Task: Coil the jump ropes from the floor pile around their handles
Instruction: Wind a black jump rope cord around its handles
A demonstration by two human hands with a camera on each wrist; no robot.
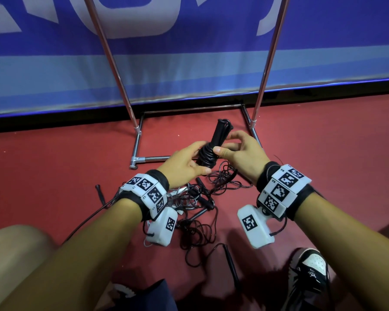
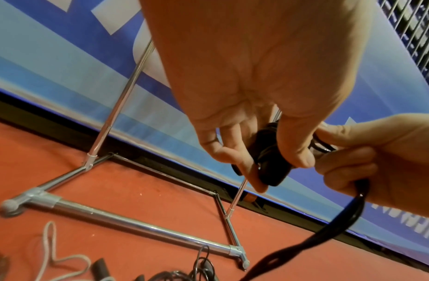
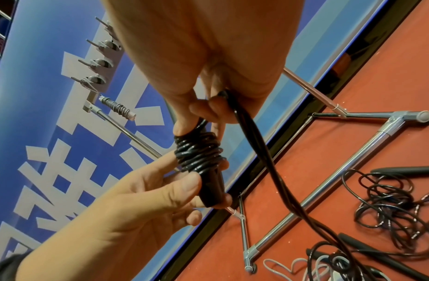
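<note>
Room: red floor (image 1: 323,142) bare right of the chrome rack base (image 1: 153,158); blue banner (image 1: 189,70) closes the far edge.
Count: two black handles (image 1: 219,133) held together, rope (image 3: 199,152) coiled round them; tangled pile (image 1: 198,207) below.
Left hand (image 1: 184,164): fingers curled round handle bottoms.
Right hand (image 1: 240,151): fingers pinching loose rope beside the coil.

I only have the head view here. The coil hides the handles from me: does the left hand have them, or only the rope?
Observer: The left hand grips the bare lower end of the handles, thumb across them, below the coil.
Operator: Where does the free rope run?
Observer: From the right hand, the free rope drops doubled toward the floor pile.
Operator: Anything up on the stand?
Observer: The right wrist view shows hooks on its top bar.
</note>
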